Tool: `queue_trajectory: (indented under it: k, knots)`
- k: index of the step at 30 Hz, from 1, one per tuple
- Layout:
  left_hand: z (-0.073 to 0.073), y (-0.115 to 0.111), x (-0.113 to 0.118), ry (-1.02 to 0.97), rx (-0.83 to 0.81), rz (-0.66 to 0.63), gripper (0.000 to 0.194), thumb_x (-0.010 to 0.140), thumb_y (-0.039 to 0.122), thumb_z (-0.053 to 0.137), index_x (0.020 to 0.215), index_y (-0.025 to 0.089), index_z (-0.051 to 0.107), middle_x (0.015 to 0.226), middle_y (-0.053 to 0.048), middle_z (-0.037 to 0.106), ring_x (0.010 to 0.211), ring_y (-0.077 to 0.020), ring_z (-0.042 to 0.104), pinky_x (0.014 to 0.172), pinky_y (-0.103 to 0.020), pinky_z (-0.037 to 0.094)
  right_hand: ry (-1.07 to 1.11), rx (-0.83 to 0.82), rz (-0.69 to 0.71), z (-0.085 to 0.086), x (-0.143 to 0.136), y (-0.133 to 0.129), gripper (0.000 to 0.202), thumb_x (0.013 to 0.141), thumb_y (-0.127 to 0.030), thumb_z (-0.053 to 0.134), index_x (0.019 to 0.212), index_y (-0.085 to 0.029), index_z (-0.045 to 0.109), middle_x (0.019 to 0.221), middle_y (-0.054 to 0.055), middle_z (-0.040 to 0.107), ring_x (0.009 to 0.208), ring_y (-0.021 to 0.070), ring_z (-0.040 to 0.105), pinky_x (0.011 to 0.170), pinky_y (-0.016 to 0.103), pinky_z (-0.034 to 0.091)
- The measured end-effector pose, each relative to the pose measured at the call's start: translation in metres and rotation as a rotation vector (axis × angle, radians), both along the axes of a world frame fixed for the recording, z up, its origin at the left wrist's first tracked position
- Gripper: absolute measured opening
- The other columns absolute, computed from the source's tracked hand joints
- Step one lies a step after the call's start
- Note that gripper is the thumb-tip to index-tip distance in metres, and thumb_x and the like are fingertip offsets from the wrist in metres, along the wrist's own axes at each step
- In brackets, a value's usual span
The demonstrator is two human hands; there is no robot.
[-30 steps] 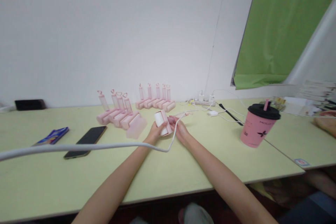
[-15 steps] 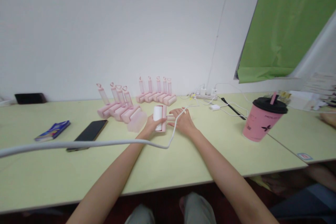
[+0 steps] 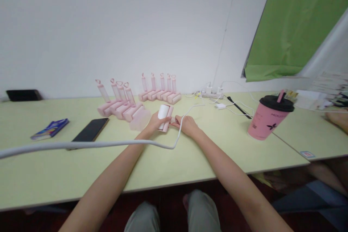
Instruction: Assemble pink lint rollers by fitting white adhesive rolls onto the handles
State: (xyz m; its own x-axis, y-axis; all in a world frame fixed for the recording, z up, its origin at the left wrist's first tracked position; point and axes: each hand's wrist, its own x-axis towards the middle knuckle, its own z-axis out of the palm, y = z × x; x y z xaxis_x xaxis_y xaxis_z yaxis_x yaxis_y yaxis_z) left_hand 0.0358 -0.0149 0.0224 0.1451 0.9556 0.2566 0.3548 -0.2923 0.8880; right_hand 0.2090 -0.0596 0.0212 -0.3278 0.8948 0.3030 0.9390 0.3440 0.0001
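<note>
Between my hands is a pink lint roller (image 3: 164,111), its white roll facing me and slightly tilted. My left hand (image 3: 153,121) grips its body, thumb across the roll. My right hand (image 3: 188,125) is closed around the short pale handle (image 3: 173,120) on its right side; the fingers hide much of that handle. Left of my left hand, a row of similar pink lint rollers (image 3: 121,109) stands with translucent handles upright, next to a translucent pink cover (image 3: 140,120). Behind is a second row of pink lint rollers (image 3: 160,95).
A white cable (image 3: 108,144) crosses close before the camera. Left lie a phone (image 3: 91,130), a blue packet (image 3: 51,129) and a black device (image 3: 24,95). Right are a pink cup (image 3: 268,119), a power strip (image 3: 212,95), a plug (image 3: 220,106), a black strap (image 3: 239,108) and another person's arm (image 3: 337,119).
My right hand's fingers, spread beside the handle before, have curled around it. The lint roller has tilted a little in my left hand. The whole view has shifted slightly.
</note>
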Motion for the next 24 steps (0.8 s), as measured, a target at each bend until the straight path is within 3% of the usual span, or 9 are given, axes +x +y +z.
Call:
queue_trajectory:
  k: [7,14,18,21,24]
  knots:
    - [-0.006,-0.003,0.01,0.031,0.149,0.108,0.05,0.059,0.048,0.065,0.093,0.013,0.056,0.083,-0.006,0.062,0.071,-0.0184,0.057,0.061,-0.029,0.044,-0.065,0.012,-0.066,0.001,0.0,0.005,0.03,0.09,-0.039,0.037,0.105,-0.018,0.053,0.089,0.01,0.066,0.085,0.0213,0.062,0.068,0.027,0.042]
    - [0.008,-0.019,0.0,0.588,0.353,0.363,0.049,0.072,0.051,0.053,0.108,0.017,0.049,0.088,-0.01,0.064,0.083,-0.026,0.06,0.067,-0.03,0.04,-0.062,-0.029,-0.156,-0.009,0.0,0.005,0.028,0.092,-0.025,0.031,0.1,-0.014,0.056,0.091,0.014,0.065,0.087,0.0219,0.062,0.07,0.029,0.043]
    - [0.01,-0.019,-0.005,0.638,0.273,0.498,0.054,0.077,0.058,0.043,0.11,0.016,0.047,0.088,-0.012,0.064,0.08,-0.0266,0.061,0.063,-0.029,0.04,0.018,-0.003,-0.234,-0.005,0.004,0.006,0.028,0.092,-0.034,0.033,0.104,-0.017,0.052,0.092,0.012,0.064,0.087,0.0206,0.061,0.072,0.028,0.042]
    - [0.007,-0.016,-0.007,0.694,0.295,0.49,0.057,0.078,0.057,0.043,0.117,0.016,0.042,0.092,-0.013,0.063,0.083,-0.0273,0.061,0.065,-0.031,0.04,0.068,-0.018,-0.232,-0.002,0.004,0.005,0.027,0.09,-0.032,0.036,0.109,-0.018,0.048,0.092,0.01,0.064,0.086,0.0196,0.06,0.073,0.028,0.04]
    - [-0.001,-0.012,-0.01,0.782,0.394,0.424,0.063,0.078,0.052,0.049,0.127,0.014,0.035,0.104,-0.016,0.059,0.095,-0.0284,0.057,0.073,-0.033,0.041,0.069,0.048,-0.157,-0.004,0.002,0.003,0.032,0.088,-0.019,0.037,0.118,-0.018,0.043,0.104,0.012,0.06,0.094,0.0201,0.056,0.079,0.031,0.036]
